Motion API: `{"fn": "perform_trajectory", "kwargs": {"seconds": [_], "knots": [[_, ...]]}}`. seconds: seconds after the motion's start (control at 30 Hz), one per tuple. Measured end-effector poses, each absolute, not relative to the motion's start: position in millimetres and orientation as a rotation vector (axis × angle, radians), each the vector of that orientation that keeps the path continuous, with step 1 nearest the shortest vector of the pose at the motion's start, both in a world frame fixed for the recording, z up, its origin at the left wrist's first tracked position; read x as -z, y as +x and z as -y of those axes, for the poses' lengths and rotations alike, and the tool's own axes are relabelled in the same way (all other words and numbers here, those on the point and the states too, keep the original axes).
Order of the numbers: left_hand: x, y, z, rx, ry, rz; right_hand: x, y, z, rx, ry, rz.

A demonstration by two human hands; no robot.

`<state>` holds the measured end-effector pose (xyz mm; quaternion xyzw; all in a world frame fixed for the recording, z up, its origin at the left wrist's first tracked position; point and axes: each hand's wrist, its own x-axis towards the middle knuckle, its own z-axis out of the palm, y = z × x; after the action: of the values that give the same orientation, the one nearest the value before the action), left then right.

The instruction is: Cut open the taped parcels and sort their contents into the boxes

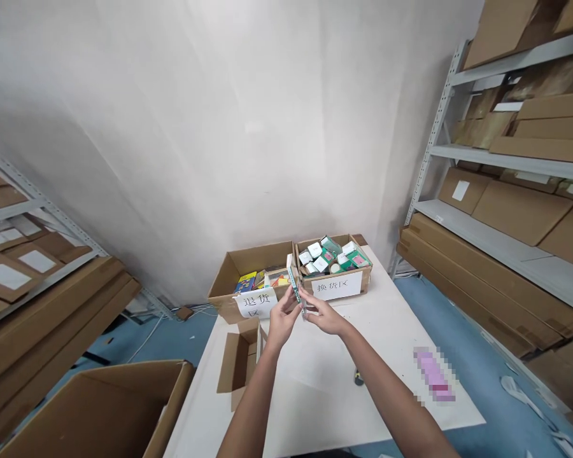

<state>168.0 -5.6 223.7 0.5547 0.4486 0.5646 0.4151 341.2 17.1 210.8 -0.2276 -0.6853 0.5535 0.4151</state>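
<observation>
Both my hands meet over the white table (391,343) and together hold a thin flat packaged item (295,284) with a green and white edge, seen edge-on. My left hand (281,321) grips its lower left side with curled fingers. My right hand (323,313) pinches its lower right end. Just behind the item stand two open cardboard boxes with paper labels: the left box (248,270) holds colourful flat packs, the right box (337,277) holds several small white and green boxes.
A small open empty carton (239,362) lies on the table's left side. A big open cardboard box (105,407) stands at the lower left. Metal shelves with flat cardboard packages (520,210) line the right, and more shelves (23,267) the left. A small dark object (358,378) and a blurred pink patch lie on the table.
</observation>
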Motion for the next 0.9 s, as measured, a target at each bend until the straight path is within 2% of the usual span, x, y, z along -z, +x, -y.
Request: {"fn": "perform_trajectory", "kwargs": {"seconds": [0.1, 0.23, 0.37, 0.43, 0.53, 0.67, 0.8, 0.9], "knots": [[-223.9, 147.9, 6.5, -1.500, 1.313, -1.197, -206.8, 342.0, -22.8, -1.359, -0.633, 1.614], [-222.8, 111.0, 5.2, -1.445, 1.192, -1.224, -195.2, 340.0, -37.8, -1.261, -0.939, 1.241], [-217.4, 84.0, -0.1, -1.367, 1.125, -1.106, -194.8, 335.7, -41.0, -1.569, -0.856, 1.163], [-217.1, 76.9, -5.0, -1.391, 1.152, -1.150, -199.8, 330.4, -37.7, -1.620, -0.817, 1.136], [-223.5, 74.1, -11.8, -1.436, 1.311, -1.287, -209.8, 311.9, -32.9, -1.519, -0.782, 1.126], [-234.3, 75.4, -17.7, -1.335, 1.548, -1.116, -219.2, 268.6, -35.0, -1.452, -0.636, 1.364], [-231.2, 54.3, -28.9, -1.419, 1.435, -1.065, -216.0, 230.9, -50.6, -1.369, -0.662, 1.517], [-220.5, 20.6, -41.1, -1.446, 1.247, -1.019, -202.7, 214.7, -67.6, -1.182, -0.892, 1.378]]}}
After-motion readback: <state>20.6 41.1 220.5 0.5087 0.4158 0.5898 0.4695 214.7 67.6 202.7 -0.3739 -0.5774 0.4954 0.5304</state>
